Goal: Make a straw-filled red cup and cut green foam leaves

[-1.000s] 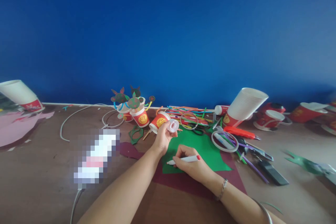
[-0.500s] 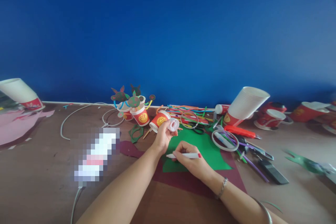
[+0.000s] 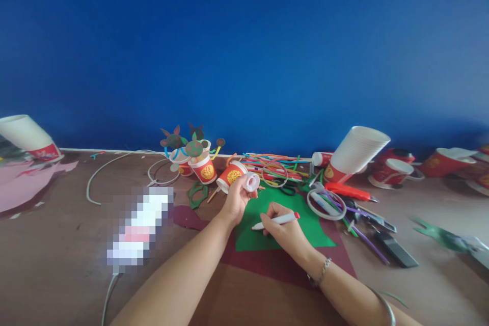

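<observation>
My left hand (image 3: 236,199) is closed around a small whitish roll with a round hole (image 3: 251,182), held up beside a tilted red paper cup (image 3: 231,175). My right hand (image 3: 280,226) grips a white marker (image 3: 282,219) with a red end, its tip pointing down and left. That hand is over a green paper sheet (image 3: 305,224), though I cannot tell whether the tip touches it. Under the green sheet lies a dark red sheet (image 3: 275,264).
Red cups with cut-paper animal heads (image 3: 203,169) stand at the back. Coloured pipe cleaners (image 3: 273,162), a tall stack of paper cups (image 3: 357,150), an orange cutter (image 3: 349,192) and a tape ring (image 3: 310,204) lie right. At left are a blurred-out bright device (image 3: 141,226) and pink paper (image 3: 26,188).
My right hand has shifted slightly right and up, and the marker now slants more, its red end higher. The left hand keeps the roll in nearly the same place.
</observation>
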A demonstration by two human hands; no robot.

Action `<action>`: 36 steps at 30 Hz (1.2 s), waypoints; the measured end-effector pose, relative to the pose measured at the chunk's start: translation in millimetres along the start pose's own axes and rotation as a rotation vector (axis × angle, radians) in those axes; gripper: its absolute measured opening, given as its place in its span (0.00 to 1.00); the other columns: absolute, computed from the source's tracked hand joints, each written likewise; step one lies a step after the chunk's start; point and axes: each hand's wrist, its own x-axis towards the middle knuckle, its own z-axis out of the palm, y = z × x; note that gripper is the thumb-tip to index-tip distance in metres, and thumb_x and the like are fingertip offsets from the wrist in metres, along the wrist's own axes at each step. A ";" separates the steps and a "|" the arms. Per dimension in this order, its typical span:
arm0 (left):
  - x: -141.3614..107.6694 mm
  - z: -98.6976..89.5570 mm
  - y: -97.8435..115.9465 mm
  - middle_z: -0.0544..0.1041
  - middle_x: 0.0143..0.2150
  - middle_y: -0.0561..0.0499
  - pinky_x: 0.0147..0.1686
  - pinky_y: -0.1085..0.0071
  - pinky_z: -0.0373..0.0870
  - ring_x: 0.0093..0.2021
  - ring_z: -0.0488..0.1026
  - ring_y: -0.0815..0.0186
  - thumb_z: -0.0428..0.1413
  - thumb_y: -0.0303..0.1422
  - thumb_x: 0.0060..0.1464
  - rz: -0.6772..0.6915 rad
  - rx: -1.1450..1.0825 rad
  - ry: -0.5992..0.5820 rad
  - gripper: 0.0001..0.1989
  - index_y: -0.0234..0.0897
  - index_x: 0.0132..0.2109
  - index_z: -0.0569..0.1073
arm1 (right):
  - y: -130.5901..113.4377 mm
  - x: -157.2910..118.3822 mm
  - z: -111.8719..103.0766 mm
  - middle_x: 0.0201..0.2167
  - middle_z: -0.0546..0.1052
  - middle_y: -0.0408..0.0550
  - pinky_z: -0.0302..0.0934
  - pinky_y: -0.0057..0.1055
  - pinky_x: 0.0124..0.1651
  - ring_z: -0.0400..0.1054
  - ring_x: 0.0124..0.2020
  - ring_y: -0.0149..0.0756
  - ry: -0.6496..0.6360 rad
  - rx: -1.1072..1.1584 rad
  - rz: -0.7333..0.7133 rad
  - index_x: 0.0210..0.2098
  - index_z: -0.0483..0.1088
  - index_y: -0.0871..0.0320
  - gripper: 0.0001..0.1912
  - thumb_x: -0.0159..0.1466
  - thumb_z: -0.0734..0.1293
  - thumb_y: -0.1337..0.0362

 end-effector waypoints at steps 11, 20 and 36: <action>0.6 -1.7 -1.8 0.71 0.25 0.52 0.23 0.74 0.61 0.22 0.65 0.71 0.56 0.39 0.44 0.001 -0.013 -0.003 0.13 0.31 0.31 0.71 | 2.1 -0.1 1.5 0.12 0.68 0.39 0.53 0.22 0.19 0.60 0.15 0.28 -0.048 -0.015 0.010 0.18 0.56 0.56 0.11 0.54 0.62 0.66; 0.6 -1.4 -1.1 0.71 0.25 0.52 0.23 0.73 0.61 0.22 0.66 0.71 0.57 0.39 0.43 0.004 -0.005 0.002 0.14 0.31 0.31 0.71 | 1.1 -0.2 2.8 0.12 0.68 0.38 0.52 0.22 0.19 0.61 0.15 0.28 -0.044 -0.023 0.014 0.18 0.57 0.56 0.10 0.54 0.62 0.66; -1.5 0.3 1.1 0.70 0.24 0.53 0.23 0.74 0.60 0.21 0.65 0.72 0.57 0.39 0.43 0.008 0.009 -0.013 0.13 0.32 0.31 0.71 | -0.8 -0.6 3.6 0.12 0.67 0.38 0.52 0.22 0.19 0.60 0.15 0.27 0.029 -0.079 0.005 0.18 0.56 0.56 0.10 0.54 0.61 0.66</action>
